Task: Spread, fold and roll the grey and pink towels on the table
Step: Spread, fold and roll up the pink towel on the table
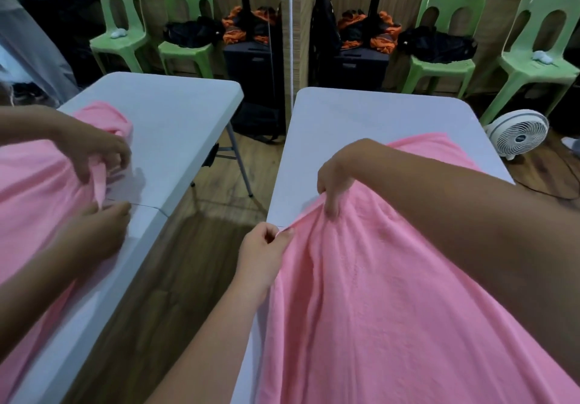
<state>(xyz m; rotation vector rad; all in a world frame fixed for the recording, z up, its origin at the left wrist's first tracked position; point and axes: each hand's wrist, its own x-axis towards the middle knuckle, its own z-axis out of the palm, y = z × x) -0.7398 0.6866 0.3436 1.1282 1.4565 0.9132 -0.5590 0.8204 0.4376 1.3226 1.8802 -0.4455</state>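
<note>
A pink towel (392, 278) lies spread over the white table (361, 114) and covers most of its near half. My left hand (263, 253) pinches the towel's left edge at the table's side. Just beyond it, my right hand (334, 180) reaches across from the right and grips a raised fold of the same towel. Both hands are closed on the cloth, about a hand's width apart. The far end of the table is bare. No grey towel is in view.
A mirror on the left repeats the table, towel and hands (94, 165). Green plastic chairs (445, 27) stand along the back wall, with dark bags, orange cloth and a black case (361, 64). A white fan (518, 133) sits on the wooden floor at the right.
</note>
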